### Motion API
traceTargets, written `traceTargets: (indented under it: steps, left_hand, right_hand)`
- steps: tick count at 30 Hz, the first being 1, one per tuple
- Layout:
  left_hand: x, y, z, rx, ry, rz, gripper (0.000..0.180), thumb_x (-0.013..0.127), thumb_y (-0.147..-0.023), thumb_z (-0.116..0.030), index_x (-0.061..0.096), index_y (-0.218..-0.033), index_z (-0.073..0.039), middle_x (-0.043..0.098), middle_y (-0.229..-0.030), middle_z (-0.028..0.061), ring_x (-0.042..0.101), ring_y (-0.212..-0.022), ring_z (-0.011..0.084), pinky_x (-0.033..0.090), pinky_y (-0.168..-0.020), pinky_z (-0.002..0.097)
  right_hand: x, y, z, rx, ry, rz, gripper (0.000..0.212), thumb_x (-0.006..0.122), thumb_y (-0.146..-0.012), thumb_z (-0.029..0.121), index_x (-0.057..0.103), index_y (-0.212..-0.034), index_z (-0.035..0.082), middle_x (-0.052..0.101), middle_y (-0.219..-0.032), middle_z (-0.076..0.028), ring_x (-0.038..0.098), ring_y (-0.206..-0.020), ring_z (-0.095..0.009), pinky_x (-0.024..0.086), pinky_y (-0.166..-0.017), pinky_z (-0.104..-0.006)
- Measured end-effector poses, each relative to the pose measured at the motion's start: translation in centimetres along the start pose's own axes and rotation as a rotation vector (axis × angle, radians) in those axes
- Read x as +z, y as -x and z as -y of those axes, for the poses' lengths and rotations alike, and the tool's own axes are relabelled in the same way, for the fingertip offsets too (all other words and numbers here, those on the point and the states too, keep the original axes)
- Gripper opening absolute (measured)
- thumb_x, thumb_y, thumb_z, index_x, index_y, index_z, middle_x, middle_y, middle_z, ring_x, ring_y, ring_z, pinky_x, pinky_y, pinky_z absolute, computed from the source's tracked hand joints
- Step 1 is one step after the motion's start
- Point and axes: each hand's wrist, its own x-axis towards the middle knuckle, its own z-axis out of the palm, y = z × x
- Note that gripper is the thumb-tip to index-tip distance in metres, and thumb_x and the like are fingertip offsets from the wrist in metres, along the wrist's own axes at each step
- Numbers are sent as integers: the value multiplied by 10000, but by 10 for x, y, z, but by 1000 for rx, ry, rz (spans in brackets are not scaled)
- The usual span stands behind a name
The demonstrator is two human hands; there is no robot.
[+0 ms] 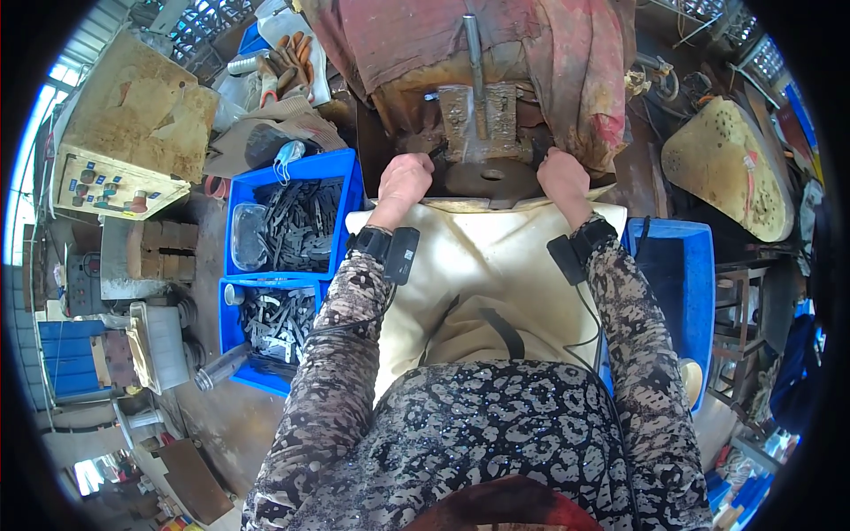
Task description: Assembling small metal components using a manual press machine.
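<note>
My left hand [405, 183] is closed at the left side of a machine's dark recess. Opposite it, my right hand [564, 180] is closed at the right side. Both sets of fingertips point into the shadow, and I cannot make out what they hold. Between the hands lies a dark round disc [465, 180] with a hole in its middle. Behind the disc stands a rough, crusted plate [456, 128], with a metal rod [475, 71] upright in front of it. A stained red cloth [407, 40] drapes over the machine. Pale sheeting [496, 252] covers my lap below the disc.
To my left, two blue crates [339, 257] [232, 320] hold many dark flat metal pieces. Another blue crate [699, 292] stands on my right. A control box [133, 133] with knobs is at the far left, with work gloves [292, 62] nearby. Black cables [359, 326] trail from my wrists.
</note>
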Motion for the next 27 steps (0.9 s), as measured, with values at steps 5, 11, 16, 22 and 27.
traceTargets:
  steps: [5,11,16,22,27]
  left_hand:
    - [0,0,0,-9,2,2,231,529,-804,-127,728,-905,-187,685,-987,121,632,-995,294,500,-873,389]
    - [0,0,0,-11,8,-6,228,531,-805,-128,728,-908,-185,684,-992,123,629,-1000,296,497,-880,386]
    - [-1,0,-2,-27,19,1,226,534,-807,-129,727,-912,-183,683,-997,125,626,-1006,298,497,-880,387]
    - [-4,2,-5,-21,3,-20,218,540,-812,-136,722,-922,-183,682,-983,129,632,-988,303,502,-869,395]
    - [-9,7,-5,-51,3,-30,204,552,-811,-137,718,-917,-187,685,-982,121,640,-968,303,514,-846,397]
  right_hand:
    - [2,-1,-1,-12,-4,-1,279,475,-873,168,628,-1083,66,655,-1109,-171,618,-1052,-353,499,-874,-437]
    - [-2,2,1,-9,8,10,282,476,-872,176,627,-1087,74,655,-1108,-169,618,-1050,-352,500,-872,-439]
    - [2,-3,-2,-10,8,5,280,479,-878,199,629,-1082,80,654,-1106,-169,618,-1047,-355,499,-870,-445]
    - [3,-18,-8,-106,-261,-122,323,535,-896,346,619,-1067,85,659,-991,-200,624,-971,-375,494,-807,-447]
    - [-51,-27,72,-475,-642,-530,391,544,-914,427,611,-1076,78,660,-916,-218,623,-898,-404,493,-769,-432]
